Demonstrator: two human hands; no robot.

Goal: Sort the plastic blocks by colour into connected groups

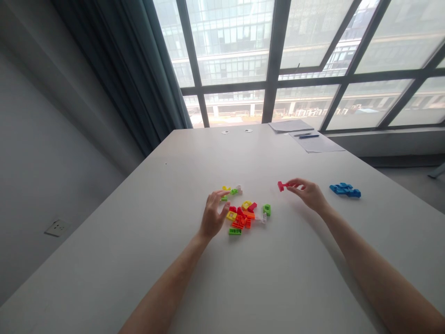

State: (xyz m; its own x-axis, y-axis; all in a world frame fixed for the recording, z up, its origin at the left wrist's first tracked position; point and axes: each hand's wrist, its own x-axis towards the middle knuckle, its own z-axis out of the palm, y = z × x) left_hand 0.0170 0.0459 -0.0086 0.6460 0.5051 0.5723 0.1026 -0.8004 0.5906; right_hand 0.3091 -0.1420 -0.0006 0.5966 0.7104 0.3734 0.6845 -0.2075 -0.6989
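A red plastic building piece (280,186) is pinched between the fingertips of my right hand (306,192), just over the table. My left hand (213,214) is at the left side of a mixed pile, its thumb and fingers apart. In that pile lie orange pieces (239,221), yellow pieces (232,215), a green piece (235,231) and a white piece (263,218). Behind the left fingertips are a few more green pieces (234,191), partly hidden by the hand. To the right of my right hand sits a cluster of blue pieces (345,189).
The white table (139,241) reaches to the window. At its far right lie sheets of paper (316,143) with a blue pen (309,136) on them. Two small white discs (225,132) are near the far edge. A dark curtain (139,69) hangs at the left.
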